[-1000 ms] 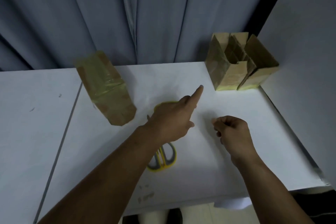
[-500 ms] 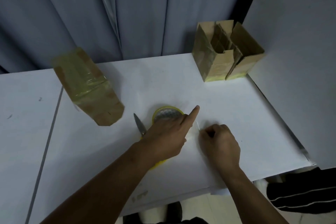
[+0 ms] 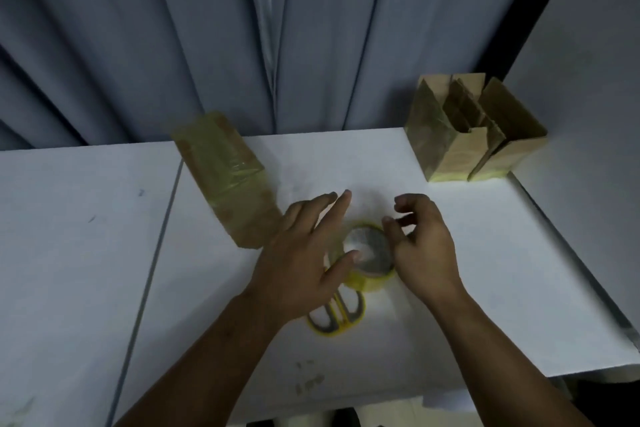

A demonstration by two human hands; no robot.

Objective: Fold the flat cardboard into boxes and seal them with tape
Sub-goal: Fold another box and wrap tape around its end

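Tape-fetching looks like the step in hand: the round roll of yellow-tinted clear tape (image 3: 369, 255) lies flat near the middle of the white table (image 3: 86, 253), between both hands. The left hand (image 3: 301, 260) hovers at its nine o'clock, fingers straight and spread, thumb over the rim, gripping nothing. The right hand (image 3: 424, 246) sits at three o'clock, fingers loosely curved, thumb by the rim, nothing visibly held. Yellow-handled scissors (image 3: 337, 317) show their loops at six o'clock. A tape-wrapped brown cardboard box (image 3: 221, 177) lies at ten o'clock; open-topped brown cardboard boxes (image 3: 474, 139) stand at two o'clock. Next, I judge, the hands must close on the roll and find its loose end.
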